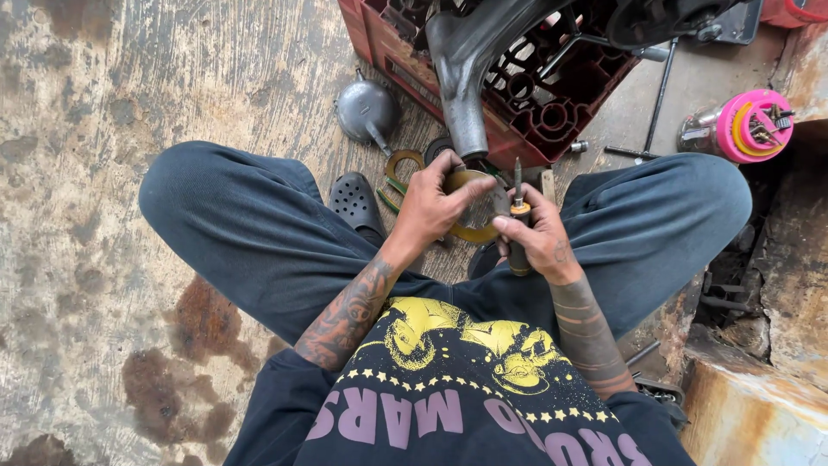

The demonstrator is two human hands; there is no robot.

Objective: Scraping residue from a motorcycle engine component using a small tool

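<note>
I squat over a stained concrete floor, knees spread. My left hand (435, 203) holds a thin, flat, yellowish-brown gasket ring (474, 231) by its upper edge. My right hand (536, 242) is closed around the dark handle of a screwdriver (517, 207), with its shaft pointing up. The screwdriver's orange collar sits right beside the ring. Both hands meet between my knees, just in front of a red plastic crate.
The red crate (561, 112) holds a grey curved metal pipe (466, 86). A grey metal funnel (366, 110) and a second gasket ring (404, 162) lie on the floor to the left. A pink container of small tools (746, 127) stands at the right. A rusty ledge (759, 397) borders the right side.
</note>
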